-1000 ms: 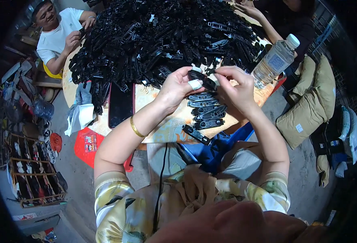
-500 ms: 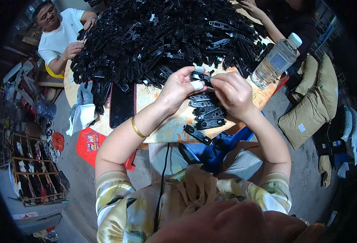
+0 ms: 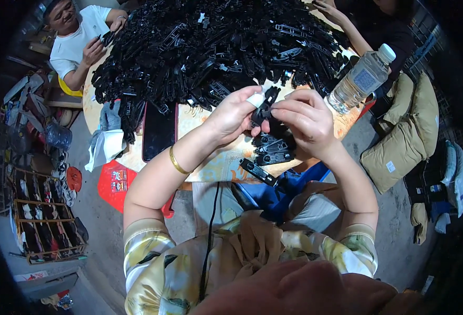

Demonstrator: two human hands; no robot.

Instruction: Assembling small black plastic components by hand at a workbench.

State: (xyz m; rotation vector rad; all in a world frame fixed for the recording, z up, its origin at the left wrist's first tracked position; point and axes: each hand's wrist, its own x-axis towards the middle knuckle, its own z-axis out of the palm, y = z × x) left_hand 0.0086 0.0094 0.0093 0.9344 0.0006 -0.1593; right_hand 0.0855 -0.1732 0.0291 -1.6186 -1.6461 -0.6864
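Observation:
My left hand [image 3: 230, 116] grips a long black plastic part [image 3: 266, 107], which tilts with its upper end toward the right. White wrapping covers fingertips of that hand. At the part's right side, my right hand [image 3: 311, 122] is closed in a pinch; whatever its fingertips hold is too small or hidden to name. Below the hands lies a stack of similar black parts [image 3: 272, 152], partly covered by them. One more black part [image 3: 258, 172] rests at the table's near edge. A large heap of black parts [image 3: 205, 58] fills the far side of the table.
A dark-screened tablet or phone [image 3: 158, 134] lies left of my forearm, beside a white cloth or paper [image 3: 107, 147] and a grey glove [image 3: 110, 115]. A clear bottle [image 3: 358, 83] stands at right. Two co-workers sit across the table. Beige sacks [image 3: 399, 149] lie on the floor.
The black part in my left hand has turned from lying nearly level to steeply tilted. My right hand stays beside it. The co-worker at left has raised a hand holding a dark piece.

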